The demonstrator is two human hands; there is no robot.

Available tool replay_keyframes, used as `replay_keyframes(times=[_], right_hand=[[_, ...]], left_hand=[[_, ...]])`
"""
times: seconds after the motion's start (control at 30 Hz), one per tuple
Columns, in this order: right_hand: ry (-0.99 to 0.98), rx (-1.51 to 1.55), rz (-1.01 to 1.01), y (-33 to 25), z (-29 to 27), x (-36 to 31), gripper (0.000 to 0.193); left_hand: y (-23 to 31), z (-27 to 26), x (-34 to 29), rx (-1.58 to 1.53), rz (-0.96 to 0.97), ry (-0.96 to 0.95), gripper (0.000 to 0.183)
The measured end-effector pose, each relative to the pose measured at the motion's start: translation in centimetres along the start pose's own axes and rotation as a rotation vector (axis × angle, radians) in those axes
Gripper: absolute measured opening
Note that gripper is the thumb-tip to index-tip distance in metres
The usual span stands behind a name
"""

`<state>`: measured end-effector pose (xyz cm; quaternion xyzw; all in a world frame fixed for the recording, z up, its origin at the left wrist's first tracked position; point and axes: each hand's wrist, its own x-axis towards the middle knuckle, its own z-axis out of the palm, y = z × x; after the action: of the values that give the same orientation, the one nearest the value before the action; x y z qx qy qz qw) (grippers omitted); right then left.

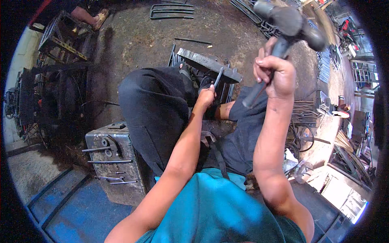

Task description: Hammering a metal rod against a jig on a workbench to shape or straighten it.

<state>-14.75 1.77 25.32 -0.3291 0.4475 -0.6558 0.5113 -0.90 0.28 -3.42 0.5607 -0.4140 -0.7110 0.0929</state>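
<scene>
My right hand (278,77) is raised and wrapped round the dark handle of a hammer (288,23), whose grey head is up at the top right. Lower and nearer the middle, my left hand (207,96) grips a short metal rod (219,76). The rod's far end reaches the edge of a thick grey metal slab (206,64); I cannot tell if they touch. The slab sits tilted between my legs on a support partly hidden by my leg. The hammer head is well apart from the rod.
A worn metal box (115,162) with rods and small tools on it stands at my left. Bent bars (171,11) and a loose rod (193,41) lie on the floor ahead. Bundled rods (304,107) lie at right. Another person's foot (101,19) shows at the far left.
</scene>
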Motion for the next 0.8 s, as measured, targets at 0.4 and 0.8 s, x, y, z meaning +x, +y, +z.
replay_keyframes(times=[0.4,0.8], right_hand=[[0.521,-0.123,0.637,20.2,-8.3,-1.3,0.015],[0.092,-0.032,0.126,1.9,-2.2,0.3,0.020]], left_hand=[[-2.4,-0.3,1.7,0.057,0.240,0.049,0.056],[-0.4,0.9,0.1,-0.109,0.016,0.020,0.049]])
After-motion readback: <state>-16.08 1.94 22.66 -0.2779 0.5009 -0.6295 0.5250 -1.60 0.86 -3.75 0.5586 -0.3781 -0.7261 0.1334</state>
